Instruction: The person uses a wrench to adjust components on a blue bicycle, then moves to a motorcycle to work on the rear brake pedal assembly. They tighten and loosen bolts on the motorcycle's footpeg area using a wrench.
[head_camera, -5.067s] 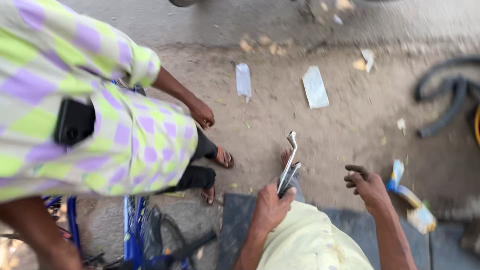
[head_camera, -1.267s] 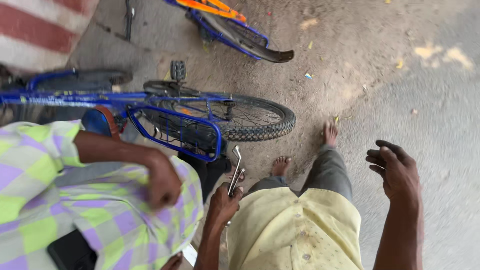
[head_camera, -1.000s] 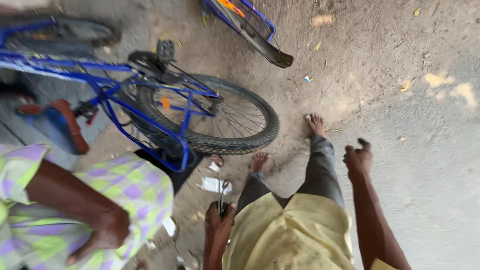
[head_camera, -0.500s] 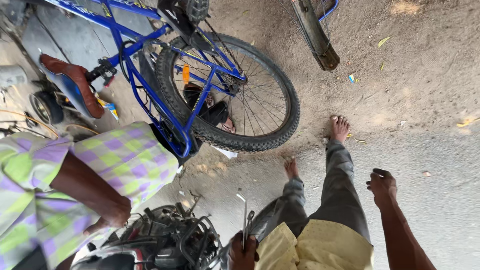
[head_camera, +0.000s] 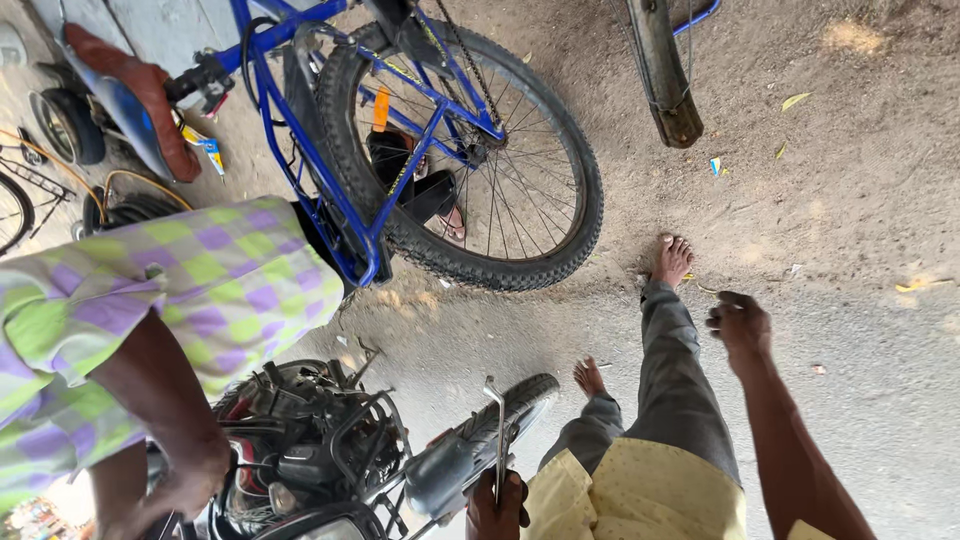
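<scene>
My left hand (head_camera: 497, 505) is at the bottom edge, gripping a long metal bar tool (head_camera: 498, 428) with a bent tip that stands upright. My right hand (head_camera: 741, 325) hangs free to the right with fingers loosely apart, holding nothing. Between them are my yellow shirt, grey trousers and bare feet (head_camera: 672, 260) on the dirt ground. The tool's tip is just in front of a motorcycle's front tyre (head_camera: 520, 405).
A blue bicycle (head_camera: 330, 150) stands ahead, its spoked wheel (head_camera: 490, 170) close to my feet. A dark motorcycle (head_camera: 320, 450) sits at lower left. A person in a green-and-purple checked shirt (head_camera: 180, 300) stands at left, arm hanging. Another tyre (head_camera: 662, 75) hangs in from the top.
The view has swung round: the bicycle wheel has drawn closer and the motorcycle has come into sight. My left hand keeps hold of the metal tool; my right hand stays empty.
</scene>
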